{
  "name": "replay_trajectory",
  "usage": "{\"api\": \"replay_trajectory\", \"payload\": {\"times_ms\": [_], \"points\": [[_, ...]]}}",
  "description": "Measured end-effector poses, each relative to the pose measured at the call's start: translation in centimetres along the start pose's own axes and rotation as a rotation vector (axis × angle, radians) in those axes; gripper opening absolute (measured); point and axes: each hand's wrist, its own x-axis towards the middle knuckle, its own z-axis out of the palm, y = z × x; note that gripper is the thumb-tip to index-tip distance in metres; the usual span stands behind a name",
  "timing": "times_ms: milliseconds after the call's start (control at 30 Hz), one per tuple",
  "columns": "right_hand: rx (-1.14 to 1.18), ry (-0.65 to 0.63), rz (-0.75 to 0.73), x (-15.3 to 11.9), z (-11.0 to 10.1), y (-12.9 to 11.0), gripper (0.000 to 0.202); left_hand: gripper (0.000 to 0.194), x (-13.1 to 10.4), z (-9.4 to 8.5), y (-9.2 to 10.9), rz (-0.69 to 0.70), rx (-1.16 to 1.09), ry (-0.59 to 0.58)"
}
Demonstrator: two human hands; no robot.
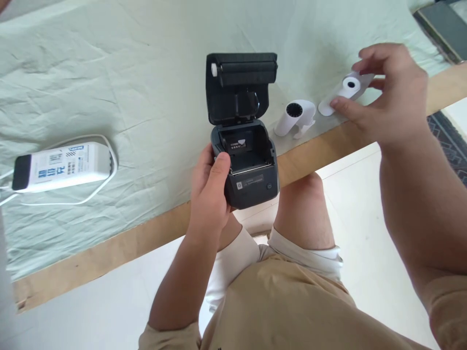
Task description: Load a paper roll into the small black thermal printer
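A small black thermal printer (251, 187) is held at the table's front edge by my left hand (212, 192), its thumb over the near left side. Its lid (239, 104) stands up, and the paper bay (250, 150) inside shows no roll. To the right, my right hand (394, 92) has its thumb and fingers around a white paper roll (337, 97) with a dark core and a loose end. Between that roll and the printer stands another white paper roll (286, 121), its black core facing up and its loose end curling out to the right.
A pale green cloth (153, 87) covers the table, with a bare wooden edge (120, 248) along the front. At the left lies a white box-shaped device (69, 165) with blue print and a white cable (91, 194). A dark flat object (443, 29) sits at the far right.
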Motion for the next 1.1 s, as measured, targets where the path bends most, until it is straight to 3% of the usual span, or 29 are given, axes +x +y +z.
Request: {"api": "replay_trajectory", "payload": {"times_ms": [133,267,367,467,600,733,900,1000,1100], "points": [[-0.037,-0.005,-0.003,1.0,0.3,2.3,0.054,0.022,0.0,0.0,0.1,-0.022,0.000,0.005],[-0.048,0.017,-0.017,1.3,0.4,2.1,0.036,0.019,0.1,0.1,0.0,0.009,-0.006,0.012],[-0.013,-0.040,0.123,1.3,0.4,1.1,0.031,0.018,0.2,0.1,-0.1,0.021,0.017,0.044],[0.060,0.004,0.231,0.8,0.8,0.1,0.032,0.020,0.1,0.2,-0.1,0.010,0.018,0.040],[0.175,0.116,0.137,-0.6,2.0,-0.9,0.044,0.021,0.1,0.1,-0.1,0.003,-0.001,0.019],[0.150,0.081,-0.006,-2.1,2.9,-1.6,0.041,0.021,0.1,0.0,-0.1,0.009,0.034,0.035],[0.153,-0.005,0.132,-2.6,3.3,-1.5,0.060,0.022,0.1,0.1,-0.1,0.018,0.050,0.032],[0.182,-0.043,0.174,-2.5,3.5,-1.7,0.052,0.020,0.0,0.2,-0.1,0.015,0.043,0.038],[0.147,0.023,0.086,-2.3,3.5,-2.0,0.039,0.019,0.0,0.2,0.0,0.016,0.036,0.041]]}}
